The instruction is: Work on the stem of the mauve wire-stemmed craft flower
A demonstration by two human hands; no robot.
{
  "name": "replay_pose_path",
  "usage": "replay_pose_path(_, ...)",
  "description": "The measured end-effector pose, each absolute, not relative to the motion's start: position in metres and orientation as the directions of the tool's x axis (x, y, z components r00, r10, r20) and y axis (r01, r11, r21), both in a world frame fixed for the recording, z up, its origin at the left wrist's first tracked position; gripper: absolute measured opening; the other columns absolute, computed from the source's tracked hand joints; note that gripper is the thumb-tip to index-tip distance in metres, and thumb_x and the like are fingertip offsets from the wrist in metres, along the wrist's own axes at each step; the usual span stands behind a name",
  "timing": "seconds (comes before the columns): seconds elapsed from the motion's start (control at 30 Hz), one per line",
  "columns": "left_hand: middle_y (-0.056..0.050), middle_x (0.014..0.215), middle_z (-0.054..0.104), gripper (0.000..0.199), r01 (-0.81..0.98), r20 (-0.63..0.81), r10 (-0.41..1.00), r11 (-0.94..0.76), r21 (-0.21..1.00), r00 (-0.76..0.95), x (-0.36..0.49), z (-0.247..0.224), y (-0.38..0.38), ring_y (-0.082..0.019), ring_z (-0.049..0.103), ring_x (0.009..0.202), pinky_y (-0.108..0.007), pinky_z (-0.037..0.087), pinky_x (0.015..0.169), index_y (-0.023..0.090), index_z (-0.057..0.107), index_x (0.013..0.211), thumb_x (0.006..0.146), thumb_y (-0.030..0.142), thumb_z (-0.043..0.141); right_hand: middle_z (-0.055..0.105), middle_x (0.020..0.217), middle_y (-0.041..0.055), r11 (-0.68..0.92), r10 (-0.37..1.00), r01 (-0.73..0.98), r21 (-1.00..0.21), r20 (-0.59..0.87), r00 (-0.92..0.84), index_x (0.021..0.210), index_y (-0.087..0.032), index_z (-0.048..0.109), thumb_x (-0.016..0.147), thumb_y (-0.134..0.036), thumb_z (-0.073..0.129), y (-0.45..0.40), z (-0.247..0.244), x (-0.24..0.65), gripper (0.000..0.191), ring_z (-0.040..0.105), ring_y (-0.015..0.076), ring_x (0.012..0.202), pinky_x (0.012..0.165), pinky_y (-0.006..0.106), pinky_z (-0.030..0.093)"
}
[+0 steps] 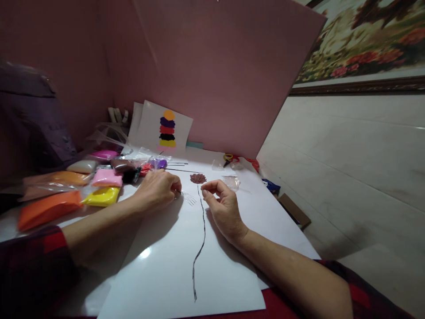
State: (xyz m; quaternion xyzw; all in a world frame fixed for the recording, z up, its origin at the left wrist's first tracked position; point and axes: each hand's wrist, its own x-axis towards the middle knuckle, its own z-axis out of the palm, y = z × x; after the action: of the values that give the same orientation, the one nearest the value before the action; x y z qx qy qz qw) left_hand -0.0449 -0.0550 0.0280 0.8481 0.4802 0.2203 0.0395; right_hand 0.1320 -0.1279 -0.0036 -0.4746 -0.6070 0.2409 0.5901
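A white sheet (pixel 166 274) bears a brown flower shape (pixel 198 178) with a long, thin, dark stem (pixel 203 221) running down from it. Left of the stem, my left hand (pixel 158 188) is closed in a pinch beside a small clear piece with thin prongs (pixel 190 199); a dark tip shows at its fingertips, too small to name. My right hand (pixel 223 206) is just right of the stem's top, thumb and forefinger pinched together. Whatever lies between those fingertips, if anything, is too small to make out.
Colourful clay packets (pixel 102 197) lie at the left, near a purple bag (pixel 36 119). A card with coloured patches (pixel 156 128) leans at the back. Yellow-and-red-handled scissors (pixel 228 158) and a clear plastic packet (pixel 231 181) lie beyond my right hand.
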Motion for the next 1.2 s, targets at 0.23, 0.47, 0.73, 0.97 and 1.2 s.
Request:
replay_pose_path(0.23, -0.005, 0.074, 0.073, 0.020, 0.794, 0.317, 0.857, -0.504, 0.341, 0.407, -0.047, 0.037, -0.055, -0.024, 0.061, 0.077, -0.035, 0.042, 0.069, 0.024, 0.076, 0.075, 0.069, 0.018, 0.058, 0.062, 0.084, 0.0036, 0.437, 0.858, 0.296, -0.849, 0.493, 0.148, 0.084, -0.019, 0.062, 0.083, -0.022, 0.059, -0.129, -0.003, 0.132, 0.004, 0.056, 0.0182, 0.080, 0.068, 0.031, 0.044)
replay_pose_path(0.47, -0.005, 0.075, 0.070, 0.015, 0.702, 0.304, 0.844, -0.537, 0.467, 0.442, -0.044, 0.034, -0.061, -0.022, 0.060, 0.080, -0.034, 0.045, 0.072, 0.019, 0.074, 0.076, 0.074, 0.019, 0.059, 0.063, 0.084, 0.0043, 0.439, 0.857, 0.293, -0.849, 0.494, 0.148, 0.084, -0.019, 0.062, 0.082, -0.023, 0.059, -0.127, -0.003, 0.132, 0.006, 0.057, 0.0188, 0.081, 0.066, 0.031, 0.044)
replay_pose_path(0.73, -0.004, 0.079, 0.067, 0.018, 0.435, 0.417, 0.703, -0.696, 0.572, 0.576, -0.033, 0.015, -0.073, -0.020, 0.061, 0.081, -0.033, 0.048, 0.074, 0.021, 0.075, 0.077, 0.071, 0.011, 0.062, 0.064, 0.085, 0.0047, 0.458, 0.847, 0.298, -0.838, 0.513, 0.141, 0.084, -0.019, 0.062, 0.082, -0.022, 0.059, -0.127, -0.003, 0.133, 0.005, 0.059, 0.0194, 0.082, 0.074, 0.035, 0.047)
replay_pose_path(0.97, -0.002, 0.070, 0.067, 0.021, 0.436, 0.448, 0.571, -0.819, 0.374, 0.688, -0.033, 0.015, -0.077, -0.021, 0.058, 0.080, -0.036, 0.039, 0.075, 0.021, 0.075, 0.076, 0.069, 0.008, 0.060, 0.064, 0.085, 0.0046, 0.456, 0.847, 0.297, -0.839, 0.512, 0.145, 0.084, -0.019, 0.062, 0.082, -0.022, 0.059, -0.127, -0.003, 0.132, 0.005, 0.059, 0.0193, 0.081, 0.073, 0.034, 0.047)
replay_pose_path(1.2, -0.002, 0.071, 0.069, 0.016, 0.420, 0.480, 0.582, -0.810, 0.408, 0.656, -0.033, 0.022, -0.080, -0.020, 0.057, 0.079, -0.035, 0.037, 0.074, 0.020, 0.072, 0.074, 0.073, 0.009, 0.061, 0.064, 0.084, 0.0037, 0.467, 0.841, 0.303, -0.831, 0.523, 0.138, 0.084, -0.019, 0.062, 0.082, -0.021, 0.059, -0.127, -0.003, 0.133, 0.004, 0.059, 0.0189, 0.081, 0.075, 0.034, 0.047)
